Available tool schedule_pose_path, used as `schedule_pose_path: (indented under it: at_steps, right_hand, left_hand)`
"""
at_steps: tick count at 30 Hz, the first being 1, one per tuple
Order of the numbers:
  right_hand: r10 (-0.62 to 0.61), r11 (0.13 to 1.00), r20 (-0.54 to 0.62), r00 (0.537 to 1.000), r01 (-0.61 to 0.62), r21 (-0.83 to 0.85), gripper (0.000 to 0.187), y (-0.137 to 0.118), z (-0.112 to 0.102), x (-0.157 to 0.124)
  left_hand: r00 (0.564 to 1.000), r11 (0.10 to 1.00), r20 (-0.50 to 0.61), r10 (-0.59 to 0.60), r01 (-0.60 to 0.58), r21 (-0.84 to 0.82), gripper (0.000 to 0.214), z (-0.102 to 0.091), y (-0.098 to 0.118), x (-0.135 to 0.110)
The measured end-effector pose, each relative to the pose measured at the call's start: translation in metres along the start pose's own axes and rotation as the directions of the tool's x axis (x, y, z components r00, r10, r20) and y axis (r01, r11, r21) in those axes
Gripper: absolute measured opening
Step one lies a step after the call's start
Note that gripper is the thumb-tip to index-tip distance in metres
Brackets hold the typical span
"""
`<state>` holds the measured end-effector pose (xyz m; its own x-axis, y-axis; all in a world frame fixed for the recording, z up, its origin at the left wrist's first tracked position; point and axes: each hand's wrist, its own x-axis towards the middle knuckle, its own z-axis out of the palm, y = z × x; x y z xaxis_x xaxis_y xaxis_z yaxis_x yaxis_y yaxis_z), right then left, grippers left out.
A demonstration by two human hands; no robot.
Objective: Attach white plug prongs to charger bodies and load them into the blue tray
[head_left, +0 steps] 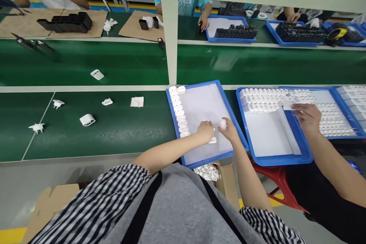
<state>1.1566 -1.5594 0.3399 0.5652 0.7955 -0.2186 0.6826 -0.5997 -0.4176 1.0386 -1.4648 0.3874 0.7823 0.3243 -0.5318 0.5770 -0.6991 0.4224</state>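
Biggest thing here is the green desk (pixel 65 137), running right across in front of the person. Behind its pale rail there's a second green strip (pixel 128 65). On the near side I count at least three blue trays, and the worker's own tray (pixel 197 101) sits a bit crooked, straight ahead of them.

Both hands are over that tray, near each other but not touching. The right hand (pixel 228 129) has its fingers closed in a pinch on a round white piece (pixel 223 124), just above the liner as far as I can see. The left hand (pixel 206 130) is curled, fingers bent under, so I honestly can't tell if it's gripping anything. One white casing (pixel 212 140) is right by its wrist side.

Over to the right, a co-worker's hand (pixel 307 120) pinches one flat white part (pixel 288 105) above the next tray (pixel 265 133).

Counting the little stuff: roughly ten white adapters (pixel 179 113) in a column down the tray's left edge, plus one beside the top. Loose on the desk: one white shell (pixel 87 120), one pale square (pixel 137 101), three pronged plugs (pixel 37 128).
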Motion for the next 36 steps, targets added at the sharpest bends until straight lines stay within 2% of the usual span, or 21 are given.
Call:
schedule_pose_path:
  at_steps: [2, 3, 4, 6, 7, 9, 11, 15, 18, 23, 26, 28, 31, 36]
  right_hand:
    - [0.061, 0.984, -0.134, 0.989, -0.037, 0.175, 0.042, 0.003, -0.013, -0.024]
    - [0.084, 0.946, -0.184, 0.979, -0.02, 0.324, 0.041, 0.002, -0.017, -0.039]
    - [0.072, 0.88, -0.185, 0.98, 0.025, 0.475, 0.04, -0.001, -0.019, -0.055]
    - [-0.026, 0.785, -0.062, 0.998, 0.058, 0.617, 0.035, -0.011, -0.014, -0.084]
    - [-0.081, 0.78, 0.038, 0.996, 0.04, 0.624, 0.033, -0.017, -0.008, -0.097]
    - [-0.142, 0.831, 0.226, 0.964, -0.008, 0.556, 0.029, -0.03, 0.01, -0.113]
    - [-0.174, 0.887, 0.349, 0.921, -0.007, 0.461, 0.029, -0.04, 0.028, -0.121]
    - [-0.268, 0.916, 0.444, 0.855, 0.083, 0.393, 0.032, -0.05, 0.047, -0.12]
    - [-0.27, 0.932, 0.429, 0.862, 0.122, 0.342, 0.032, -0.053, 0.053, -0.117]
    - [-0.129, 0.986, 0.381, 0.915, 0.08, 0.143, 0.03, -0.062, 0.071, -0.115]
    - [-0.092, 0.992, 0.383, 0.919, 0.052, 0.114, 0.042, -0.066, 0.079, -0.113]
    - [-0.067, 0.997, 0.417, 0.906, 0.05, 0.052, 0.05, -0.067, 0.081, -0.111]
    - [-0.06, 0.997, 0.475, 0.878, 0.072, -0.007, 0.045, -0.069, 0.08, -0.106]
    - [-0.095, 0.995, 0.503, 0.859, 0.092, 0.031, 0.043, -0.074, 0.08, -0.103]
  left_hand:
    - [0.995, 0.995, 0.012, 0.096, -0.096, 0.01, 0.037, -0.01, -0.005, -0.026]
    - [0.986, 0.987, 0.036, 0.162, -0.162, 0.01, 0.036, -0.012, -0.009, -0.042]
    - [0.974, 0.977, 0.075, 0.214, -0.215, 0.0, 0.035, -0.01, -0.014, -0.058]
    - [0.952, 0.964, 0.153, 0.265, -0.263, -0.033, 0.035, 0.003, -0.026, -0.086]
    - [0.949, 0.967, 0.183, 0.255, -0.25, -0.049, 0.036, 0.012, -0.032, -0.097]
    - [0.956, 0.981, 0.223, 0.19, -0.179, -0.068, 0.037, 0.034, -0.042, -0.11]
    - [0.971, 0.996, 0.225, 0.081, -0.07, -0.059, 0.037, 0.052, -0.05, -0.112]
    - [0.99, 0.997, 0.123, -0.073, 0.076, -0.018, 0.033, 0.069, -0.055, -0.103]
    - [0.993, 0.995, 0.062, -0.098, 0.098, 0.002, 0.029, 0.071, -0.053, -0.097]
    - [0.991, 0.988, 0.0, -0.13, 0.13, -0.089, 0.022, 0.076, -0.057, -0.095]
    - [0.985, 0.972, -0.042, -0.17, 0.161, -0.171, 0.018, 0.081, -0.068, -0.098]
    - [0.981, 0.956, 0.053, -0.184, 0.191, -0.221, 0.014, 0.085, -0.076, -0.099]
    - [0.963, 0.938, 0.233, -0.134, 0.199, -0.284, 0.012, 0.088, -0.083, -0.097]
    - [0.965, 0.929, 0.253, -0.074, 0.159, -0.335, 0.016, 0.092, -0.085, -0.089]
